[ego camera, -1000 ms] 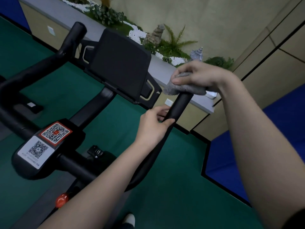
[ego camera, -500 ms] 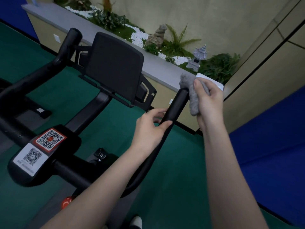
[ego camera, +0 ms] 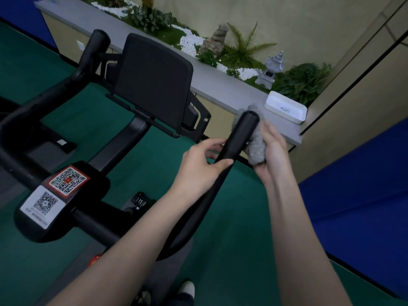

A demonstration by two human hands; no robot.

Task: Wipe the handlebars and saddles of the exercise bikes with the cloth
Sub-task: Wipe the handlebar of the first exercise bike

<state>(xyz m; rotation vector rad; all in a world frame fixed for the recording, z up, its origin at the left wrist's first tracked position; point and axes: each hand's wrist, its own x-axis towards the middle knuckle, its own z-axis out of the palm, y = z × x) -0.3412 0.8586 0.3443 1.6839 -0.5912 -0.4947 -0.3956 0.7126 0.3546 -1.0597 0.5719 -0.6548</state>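
Observation:
A black exercise bike's right handlebar (ego camera: 238, 138) rises toward the upper right and ends in a rounded tip. My left hand (ego camera: 201, 164) grips this bar around its middle, thumb over the top. My right hand (ego camera: 272, 149) holds a grey cloth (ego camera: 256, 146) against the right side of the bar, just below the tip; part of the cloth pokes out behind the tip. The left handlebar (ego camera: 88, 56) stands at the upper left. No saddle is in view.
A black screen panel (ego camera: 152, 82) sits between the bars, above a stem block with QR stickers (ego camera: 59, 191). A grey ledge (ego camera: 231, 91) with plants and a white tray (ego camera: 286, 110) runs behind. Green floor lies below, a blue mat (ego camera: 364, 191) to the right.
My right hand moved the cloth from on top of the bar's tip around to its right side and slid it downward. My left hand kept its grip on the bar.

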